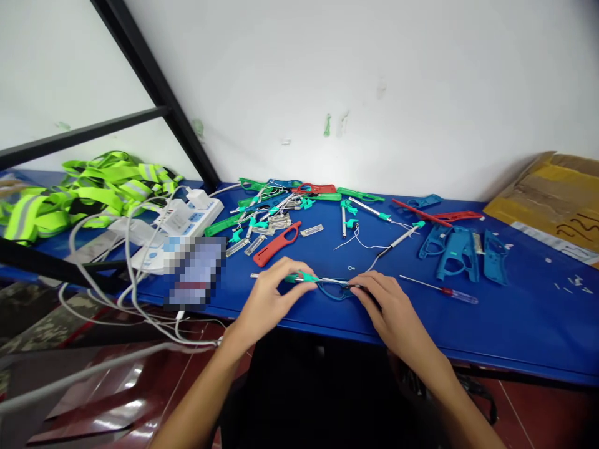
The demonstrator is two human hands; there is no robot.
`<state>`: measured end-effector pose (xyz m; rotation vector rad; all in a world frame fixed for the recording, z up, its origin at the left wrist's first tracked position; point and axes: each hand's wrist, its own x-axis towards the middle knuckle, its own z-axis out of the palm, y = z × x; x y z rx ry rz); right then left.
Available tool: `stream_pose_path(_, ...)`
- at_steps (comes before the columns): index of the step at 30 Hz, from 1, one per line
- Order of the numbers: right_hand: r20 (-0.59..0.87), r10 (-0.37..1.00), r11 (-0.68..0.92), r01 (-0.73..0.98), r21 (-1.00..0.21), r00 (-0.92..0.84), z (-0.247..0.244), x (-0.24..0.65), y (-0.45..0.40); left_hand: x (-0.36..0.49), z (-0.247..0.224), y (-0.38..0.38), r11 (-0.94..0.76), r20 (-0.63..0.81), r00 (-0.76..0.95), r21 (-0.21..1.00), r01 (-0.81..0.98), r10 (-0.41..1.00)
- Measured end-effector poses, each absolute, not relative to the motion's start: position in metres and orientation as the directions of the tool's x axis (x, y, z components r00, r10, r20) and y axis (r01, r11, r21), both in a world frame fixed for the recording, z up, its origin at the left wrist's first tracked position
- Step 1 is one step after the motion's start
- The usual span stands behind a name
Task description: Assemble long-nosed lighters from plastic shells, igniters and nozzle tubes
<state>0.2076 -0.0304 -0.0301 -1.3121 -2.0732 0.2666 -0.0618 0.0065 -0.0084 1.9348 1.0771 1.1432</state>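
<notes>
the left hand [271, 290] grasps a teal trigger piece [306, 277] on a metal tube [254, 275] near the desk's [515, 330] front edge; the right hand [388, 305] pinches a black part [348, 287] by the white wires [333, 280], joint hidden; this unit looks partway done, a blue looped piece [337, 298] between the hands; beyond, more tube-and-trigger units [405, 236] lie loose, blue shell halves [495, 257] still apart

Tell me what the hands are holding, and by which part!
The left hand pinches a teal piece by its end near the white wires. The right hand pinches a dark bit, but its fingers hide which part.
</notes>
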Motion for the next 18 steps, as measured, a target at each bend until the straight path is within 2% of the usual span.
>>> stream_pose_path(3, 0.424, 0.865, 0.469, 0.733, -0.492, -0.269, -0.030, 0.208, -0.030, -0.054, -0.006, 0.001, -0.428, 0.332, 0.362, 0.875, 0.227, 0.871)
stream_pose_path(7, 0.421, 0.863, 0.476, 0.731, -0.490, -0.279, -0.029, 0.208, -0.029, -0.053, -0.005, 0.001, -0.379, 0.235, 0.431, 0.880, 0.286, 0.871)
stream_pose_path(18, 0.428, 0.862, 0.473, 0.734, -0.488, -0.271, -0.031, 0.208, -0.030, -0.068, -0.011, 0.015, -0.429, 0.319, 0.315, 0.812, 0.396, 0.894)
